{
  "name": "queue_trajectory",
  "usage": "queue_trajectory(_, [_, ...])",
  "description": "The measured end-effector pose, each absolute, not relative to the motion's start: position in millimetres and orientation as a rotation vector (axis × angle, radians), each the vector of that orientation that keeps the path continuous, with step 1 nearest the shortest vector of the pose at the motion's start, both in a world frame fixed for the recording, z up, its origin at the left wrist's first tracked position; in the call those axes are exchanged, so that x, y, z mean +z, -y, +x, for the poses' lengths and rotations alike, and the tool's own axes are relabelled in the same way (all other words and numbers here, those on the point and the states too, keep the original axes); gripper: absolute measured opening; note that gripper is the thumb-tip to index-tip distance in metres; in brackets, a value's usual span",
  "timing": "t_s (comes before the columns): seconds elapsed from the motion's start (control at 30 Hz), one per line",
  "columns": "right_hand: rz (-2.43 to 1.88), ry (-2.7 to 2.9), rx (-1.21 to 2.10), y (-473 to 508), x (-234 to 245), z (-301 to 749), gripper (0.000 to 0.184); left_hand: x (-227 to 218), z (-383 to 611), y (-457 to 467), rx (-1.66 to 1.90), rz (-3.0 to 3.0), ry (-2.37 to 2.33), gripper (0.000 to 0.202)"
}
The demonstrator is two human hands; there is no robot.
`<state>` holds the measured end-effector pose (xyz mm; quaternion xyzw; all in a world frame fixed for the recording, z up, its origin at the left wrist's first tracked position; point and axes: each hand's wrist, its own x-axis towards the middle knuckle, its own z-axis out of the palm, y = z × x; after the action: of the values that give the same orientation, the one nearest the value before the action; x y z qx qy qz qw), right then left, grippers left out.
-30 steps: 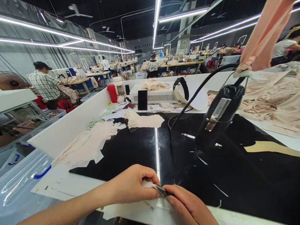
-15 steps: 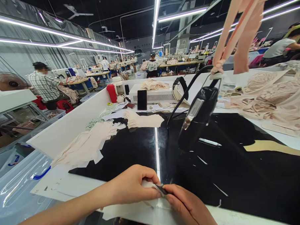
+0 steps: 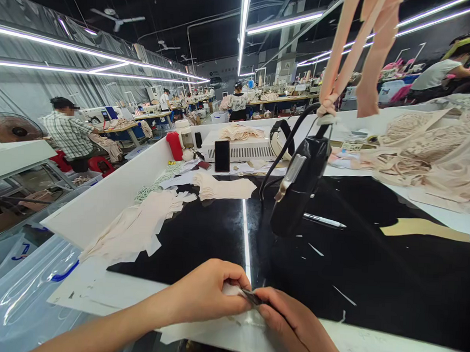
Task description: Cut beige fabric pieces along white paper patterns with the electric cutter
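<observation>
My left hand (image 3: 206,291) is curled, its fingers pinching a small pale piece of fabric (image 3: 230,289) at the near edge of the black work surface (image 3: 371,275). My right hand (image 3: 296,329) meets it from the right, fingers closed on a thin dark item (image 3: 253,297) pressed against that fabric; I cannot make out what the item is. Just beyond the hands, a black hand-held tool (image 3: 299,184) hangs by its cord from pink straps (image 3: 361,52) above the table.
Cut cream fabric pieces (image 3: 139,223) lie in piles at the left, more beige fabric (image 3: 438,159) at the right. A phone (image 3: 222,156) leans on a white box (image 3: 242,145). A pen (image 3: 323,220) lies on the black surface. People work at tables behind; a clear plastic bin (image 3: 23,291) sits at left.
The hanging black tool has swung leftward, from the right of the table toward its middle, along with the pink straps. Both hands stay pinched at the same spot.
</observation>
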<state>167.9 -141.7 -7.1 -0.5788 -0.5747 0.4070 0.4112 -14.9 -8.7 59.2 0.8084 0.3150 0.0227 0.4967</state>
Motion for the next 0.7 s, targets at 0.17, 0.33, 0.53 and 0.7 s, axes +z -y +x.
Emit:
queue_trajectory(0.17, [-1.479, 1.471, 0.973, 139.8, -8.2, 167.2, 0.047, 59.3, -15.3, 9.9, 0.051, 1.939, -0.753, 0.017])
queue_trajectory(0.33, [-1.503, 1.436, 0.872, 144.1, -10.9, 170.7, 0.052, 60.0, -14.9, 11.2, 0.060, 1.882, -0.744, 0.016])
queue_trajectory(0.53, [-1.833, 1.497, 0.248, 162.8, -49.2, 237.6, 0.048, 55.7, -17.9, 5.0, 0.030, 1.800, -0.789, 0.026])
queue_trajectory(0.7, [-1.911, 1.719, -0.255, 159.4, -75.4, 292.3, 0.049, 51.9, -14.2, 3.0, 0.052, 1.769, -0.786, 0.028])
